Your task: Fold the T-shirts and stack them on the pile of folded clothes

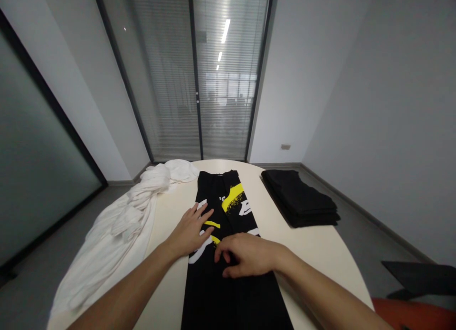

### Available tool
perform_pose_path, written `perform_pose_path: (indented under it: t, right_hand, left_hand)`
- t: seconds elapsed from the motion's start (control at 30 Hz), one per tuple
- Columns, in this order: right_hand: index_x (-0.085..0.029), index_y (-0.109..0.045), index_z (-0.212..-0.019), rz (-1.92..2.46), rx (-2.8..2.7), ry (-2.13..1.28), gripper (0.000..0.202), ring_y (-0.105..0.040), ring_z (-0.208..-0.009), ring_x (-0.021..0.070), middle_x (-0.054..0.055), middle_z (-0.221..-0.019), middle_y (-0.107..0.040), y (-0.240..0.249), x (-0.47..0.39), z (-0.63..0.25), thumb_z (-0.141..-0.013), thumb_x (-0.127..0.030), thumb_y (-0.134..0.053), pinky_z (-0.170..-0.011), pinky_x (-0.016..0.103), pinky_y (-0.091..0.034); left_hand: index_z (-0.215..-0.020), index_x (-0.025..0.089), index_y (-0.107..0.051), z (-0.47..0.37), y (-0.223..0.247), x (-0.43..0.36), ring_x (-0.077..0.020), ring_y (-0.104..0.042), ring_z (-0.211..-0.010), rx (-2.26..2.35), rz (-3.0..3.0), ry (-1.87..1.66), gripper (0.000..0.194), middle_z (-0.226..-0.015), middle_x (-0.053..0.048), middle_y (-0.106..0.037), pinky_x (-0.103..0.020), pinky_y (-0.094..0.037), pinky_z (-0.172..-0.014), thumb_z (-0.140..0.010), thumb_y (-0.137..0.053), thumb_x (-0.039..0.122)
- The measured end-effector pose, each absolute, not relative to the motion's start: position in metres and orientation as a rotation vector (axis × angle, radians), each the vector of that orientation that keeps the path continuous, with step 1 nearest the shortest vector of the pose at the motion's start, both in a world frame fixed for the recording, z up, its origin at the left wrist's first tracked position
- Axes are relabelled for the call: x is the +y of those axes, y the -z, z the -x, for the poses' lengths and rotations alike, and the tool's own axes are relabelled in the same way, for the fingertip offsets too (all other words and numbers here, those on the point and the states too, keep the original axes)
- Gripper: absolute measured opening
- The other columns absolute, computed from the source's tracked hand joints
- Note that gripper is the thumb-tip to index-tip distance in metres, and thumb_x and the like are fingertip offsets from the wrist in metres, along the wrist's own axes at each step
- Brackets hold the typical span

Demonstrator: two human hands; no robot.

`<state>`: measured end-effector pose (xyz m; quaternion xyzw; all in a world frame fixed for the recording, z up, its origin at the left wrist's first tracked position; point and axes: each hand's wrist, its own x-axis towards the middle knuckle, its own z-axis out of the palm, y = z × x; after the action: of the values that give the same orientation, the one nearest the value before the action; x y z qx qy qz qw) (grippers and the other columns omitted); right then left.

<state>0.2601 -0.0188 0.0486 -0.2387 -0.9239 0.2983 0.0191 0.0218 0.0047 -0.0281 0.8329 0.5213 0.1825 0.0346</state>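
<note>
A long black shirt (228, 292) with yellow and white print lies lengthwise down the middle of the table, its sides folded in to a narrow strip. The far end has a slight dip like a neckline. My left hand (188, 230) rests on its left side, palm down, with the fingers spread over the print. Closer to me, my right hand (245, 254) is over the right half of the shirt. Its fingers are bent and the thumb stands apart from them, with nothing visible between. Whether those fingertips touch the cloth I cannot tell.
Crumpled white cloth (121, 230) covers the left side of the round cream table (317, 259). On the right lies a stack of folded black cloth (299, 197). A red and black chair (413, 313) stands at lower right. Behind the table is a glass partition (228, 111) with blinds.
</note>
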Motion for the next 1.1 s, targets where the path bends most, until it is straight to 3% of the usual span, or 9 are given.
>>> perform_pose_path:
  t: [0.17, 0.7, 0.93, 1.1]
  right_hand:
    - [-0.023, -0.07, -0.102, 0.688, -2.869, -0.767, 0.035, -0.063, -0.09, 0.0155, 0.002, -0.103, -0.068, -0.048, -0.013, -0.266, -0.073, -0.007, -0.057, -0.08, 0.023, -0.045]
    - [-0.021, -0.068, -0.103, 0.56, -2.847, -0.767, 0.038, -0.06, -0.1, 0.0176, 0.003, -0.101, -0.069, -0.047, -0.007, -0.268, -0.076, 0.0, -0.051, -0.092, 0.028, -0.045]
    - [-0.021, -0.066, -0.11, 0.537, -2.718, -0.838, 0.043, -0.055, -0.118, 0.018, 0.006, -0.118, -0.063, -0.04, 0.002, -0.273, -0.076, 0.001, -0.051, -0.107, 0.033, -0.04]
    - [-0.021, -0.061, -0.127, 0.649, -2.663, -0.813, 0.045, -0.045, -0.134, 0.0218, 0.011, -0.141, -0.052, -0.03, 0.008, -0.276, -0.083, -0.012, -0.059, -0.115, 0.04, -0.034]
  left_hand:
    - [-0.144, 0.025, -0.051, -0.022, 0.026, 0.005, -0.0343, -0.027, -0.148, 1.593, -2.551, -0.567, 0.055, -0.158, -0.009, -0.037, -0.056, -0.029, -0.117, -0.094, -0.054, 0.047]
    - [-0.146, 0.025, -0.049, -0.019, 0.028, 0.006, -0.0345, -0.026, -0.148, 1.577, -2.556, -0.547, 0.056, -0.159, -0.009, -0.036, -0.055, -0.028, -0.118, -0.095, -0.051, 0.048]
    - [-0.15, 0.027, -0.044, -0.018, 0.03, 0.005, -0.0363, -0.021, -0.15, 1.567, -2.575, -0.509, 0.06, -0.161, -0.009, -0.031, -0.057, -0.026, -0.118, -0.095, -0.05, 0.052]
    - [-0.151, 0.027, -0.042, -0.02, 0.026, 0.004, -0.0368, -0.019, -0.15, 1.578, -2.562, -0.467, 0.061, -0.162, -0.009, -0.029, -0.058, -0.025, -0.118, -0.096, -0.047, 0.054]
